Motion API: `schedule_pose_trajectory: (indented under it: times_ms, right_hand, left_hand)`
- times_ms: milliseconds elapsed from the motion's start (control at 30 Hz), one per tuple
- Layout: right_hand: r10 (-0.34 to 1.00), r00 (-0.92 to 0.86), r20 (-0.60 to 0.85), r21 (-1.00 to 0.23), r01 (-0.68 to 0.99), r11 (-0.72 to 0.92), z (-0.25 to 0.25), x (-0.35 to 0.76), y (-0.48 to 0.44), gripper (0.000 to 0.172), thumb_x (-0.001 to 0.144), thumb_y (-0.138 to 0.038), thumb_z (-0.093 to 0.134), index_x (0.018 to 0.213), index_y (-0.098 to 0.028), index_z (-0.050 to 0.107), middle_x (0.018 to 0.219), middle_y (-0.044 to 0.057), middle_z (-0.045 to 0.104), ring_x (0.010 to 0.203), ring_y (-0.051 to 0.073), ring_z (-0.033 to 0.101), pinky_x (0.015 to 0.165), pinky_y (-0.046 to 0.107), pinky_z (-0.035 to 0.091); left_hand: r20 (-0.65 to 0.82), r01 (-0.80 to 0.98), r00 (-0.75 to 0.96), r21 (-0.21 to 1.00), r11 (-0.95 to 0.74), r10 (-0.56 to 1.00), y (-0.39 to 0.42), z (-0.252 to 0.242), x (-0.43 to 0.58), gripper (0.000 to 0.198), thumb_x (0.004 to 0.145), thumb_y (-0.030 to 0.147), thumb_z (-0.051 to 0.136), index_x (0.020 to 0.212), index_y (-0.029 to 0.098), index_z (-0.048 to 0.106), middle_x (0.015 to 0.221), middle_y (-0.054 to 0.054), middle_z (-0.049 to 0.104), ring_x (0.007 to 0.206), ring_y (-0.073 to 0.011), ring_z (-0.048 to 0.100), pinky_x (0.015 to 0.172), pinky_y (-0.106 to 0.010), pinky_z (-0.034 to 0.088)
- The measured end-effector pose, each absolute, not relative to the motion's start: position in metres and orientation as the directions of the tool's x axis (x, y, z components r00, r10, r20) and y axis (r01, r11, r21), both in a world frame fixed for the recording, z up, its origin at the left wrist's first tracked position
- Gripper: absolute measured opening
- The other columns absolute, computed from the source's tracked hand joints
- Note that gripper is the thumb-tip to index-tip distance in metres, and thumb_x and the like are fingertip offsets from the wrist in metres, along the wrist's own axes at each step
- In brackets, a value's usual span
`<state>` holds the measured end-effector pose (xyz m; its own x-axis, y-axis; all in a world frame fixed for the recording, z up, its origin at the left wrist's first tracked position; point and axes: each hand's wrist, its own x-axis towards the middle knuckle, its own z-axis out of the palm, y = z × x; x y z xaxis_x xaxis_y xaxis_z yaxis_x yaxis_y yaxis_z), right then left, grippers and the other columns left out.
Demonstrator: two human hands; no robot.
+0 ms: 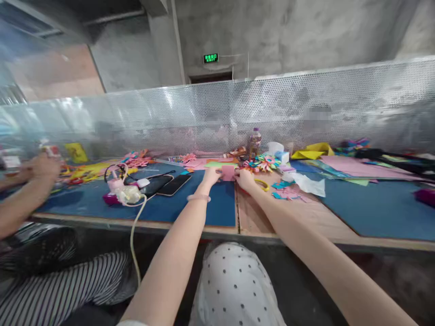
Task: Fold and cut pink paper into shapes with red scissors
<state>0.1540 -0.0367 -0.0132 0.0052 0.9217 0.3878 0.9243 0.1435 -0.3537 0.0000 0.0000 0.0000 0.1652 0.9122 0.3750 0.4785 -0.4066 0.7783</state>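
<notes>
Both my arms reach far out over the table. My left hand [211, 175] and my right hand [245, 179] meet at a small pink piece of paper [228, 172], each pinching one side of it. The paper lies on the blue mat [190, 206] near the table's far side. A pale bracelet [199, 197] sits on my left wrist. Yellow-handled scissors [262, 183] lie just right of my right hand. Colourful folded paper flowers [263, 163] are piled just behind the hands.
Two dark phones [170, 184] and a white cable with plug [131, 195] lie at left. A bottle [255, 141] stands by a perforated metal screen [306, 108]. Paper sheets and scraps [353, 167] cover the right. Another person's arm [23, 194] works at far left.
</notes>
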Motion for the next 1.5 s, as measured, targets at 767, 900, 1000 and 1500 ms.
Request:
schedule_pose_trajectory:
  times_ms: [767, 900, 1000, 1500]
  right_hand:
    - [0.867, 0.035, 0.498, -0.704, 0.6, 0.38, -0.017, 0.168, -0.022, 0.022, 0.074, -0.03, 0.055, 0.069, -0.011, 0.065, 0.065, 0.003, 0.062, 0.062, 0.013, 0.052, 0.058, 0.022, 0.035]
    - [0.848, -0.047, 0.527, -0.545, 0.747, 0.38, -0.013, 0.172, -0.026, 0.017, 0.074, -0.023, 0.053, 0.069, -0.012, 0.065, 0.064, 0.004, 0.062, 0.059, 0.013, 0.05, 0.057, 0.022, 0.033]
    - [0.824, -0.107, 0.556, -0.44, 0.803, 0.402, -0.011, 0.173, -0.029, 0.014, 0.073, -0.02, 0.052, 0.07, -0.013, 0.064, 0.066, 0.005, 0.062, 0.06, 0.013, 0.05, 0.058, 0.022, 0.032]
    - [0.846, -0.135, 0.515, -0.462, 0.788, 0.407, -0.008, 0.174, -0.035, 0.009, 0.074, -0.021, 0.052, 0.074, -0.014, 0.057, 0.071, 0.003, 0.06, 0.063, 0.012, 0.049, 0.059, 0.021, 0.032]
  left_hand:
    - [0.161, 0.054, 0.327, 0.981, -0.189, 0.931, -0.003, -0.001, -0.008, 0.042, 0.062, 0.027, 0.073, 0.1, 0.012, 0.062, 0.096, -0.013, 0.068, 0.084, -0.0212, 0.064, 0.077, -0.035, 0.049]
    - [0.256, 0.128, 0.19, 0.951, -0.283, 0.948, 0.002, -0.002, -0.008, 0.039, 0.065, 0.017, 0.069, 0.102, 0.012, 0.061, 0.102, -0.014, 0.066, 0.086, -0.0207, 0.063, 0.078, -0.037, 0.048]
    - [0.422, 0.23, 0.208, 0.856, -0.463, 0.882, 0.009, -0.005, -0.007, 0.029, 0.063, 0.01, 0.068, 0.092, 0.011, 0.065, 0.098, -0.013, 0.067, 0.09, -0.0202, 0.062, 0.086, -0.038, 0.045]
    - [0.483, 0.406, 0.254, 0.733, -0.546, 0.838, 0.015, -0.003, -0.009, 0.006, 0.063, 0.006, 0.058, 0.065, 0.012, 0.058, 0.068, -0.003, 0.061, 0.066, -0.0133, 0.055, 0.073, -0.029, 0.045]
